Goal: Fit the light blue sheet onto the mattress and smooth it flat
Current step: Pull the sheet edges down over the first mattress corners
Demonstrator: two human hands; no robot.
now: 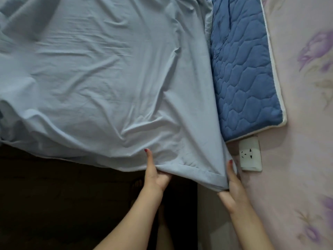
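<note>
At the near corner of the bed, both hands are on the light blue sheet [100, 73], and it's a firm hold on each side. Left hand [156, 175] has the hem pinched, thumb laid flat on top of the cloth, fingers curled under the edge. Right hand [232, 186] grasps the very corner of the sheet, fingers tucked beneath, thumb running up along the fold beside the wall. Between the two hands the hem hangs in a taut little band, lifted off the bed's edge.

Across the bed the sheet is spread but far from flat: long creases run out from the gripped corner, and rumpled folds bunch up at the far left. To the right, a strip of the blue quilted mattress [241, 69] lies uncovered, its white piping showing against the wall. Pink floral wallpaper [302, 87] runs down the right side, and a white wall socket [250, 154] sits just beside the right hand's thumb. Below the bed's edge it's dark; floor detail can't be made out
</note>
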